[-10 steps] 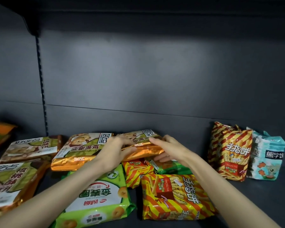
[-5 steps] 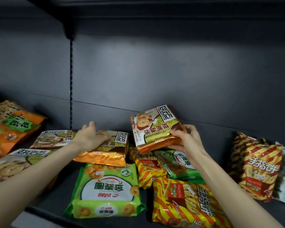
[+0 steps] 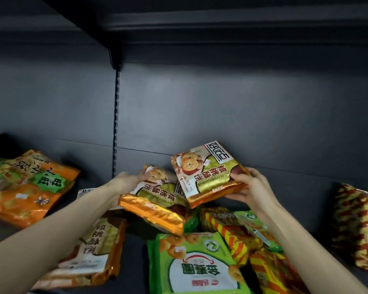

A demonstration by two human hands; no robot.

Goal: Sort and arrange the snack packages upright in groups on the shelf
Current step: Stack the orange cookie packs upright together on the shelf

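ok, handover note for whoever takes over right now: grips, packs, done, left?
Right grip holds a biscuit pack, lifted and tilted, near the back wall.
Left grip holds a second biscuit pack by its far end, over the pile.
Flat on the shelf: a third biscuit pack under the left arm, a green ring pack, striped packs, and an orange pack far left. An edge striped pack sits at the right, pose unclear.
Done: no clear upright group in view.
Left: stand both held packs together, then sort the rest likewise.
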